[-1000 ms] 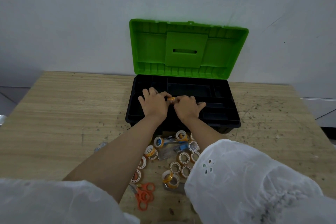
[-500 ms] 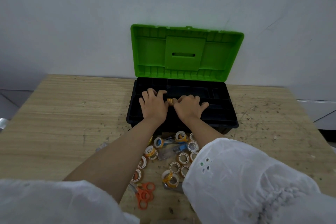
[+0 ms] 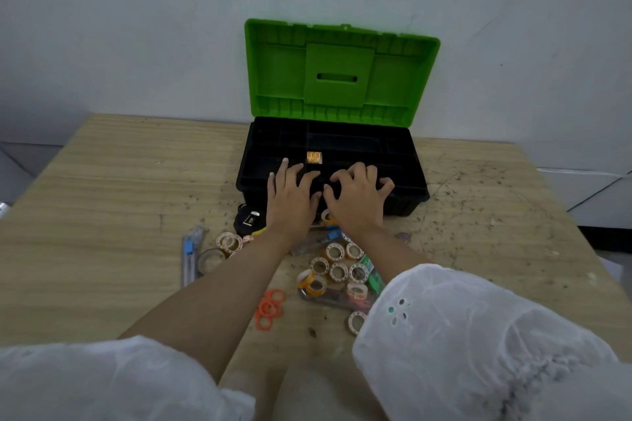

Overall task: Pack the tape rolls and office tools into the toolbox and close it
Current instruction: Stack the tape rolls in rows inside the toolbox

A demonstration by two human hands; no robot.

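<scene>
The black toolbox (image 3: 403, 164) stands against the wall with its green lid (image 3: 342, 68) upright. One orange tape roll (image 3: 314, 157) lies in its tray. My left hand (image 3: 290, 198) and my right hand (image 3: 359, 200) hover over the box's front edge, fingers relaxed and holding nothing. Several tape rolls (image 3: 337, 272) lie on the table in front of the box, with more (image 3: 229, 242) to the left. Orange scissors (image 3: 269, 308) lie nearer to me. A black tape measure (image 3: 249, 218) sits by the box's front left corner.
A blue-grey utility knife (image 3: 189, 255) lies at the left of the pile beside a clear tape roll (image 3: 210, 258). A clear ruler (image 3: 335, 299) and a green item (image 3: 371, 272) lie among the rolls. The wooden table (image 3: 102, 198) is scuffed at the right.
Both hands have let go of the orange tape roll, which now lies in the tray, and have drawn back toward me to the box's front edge.
</scene>
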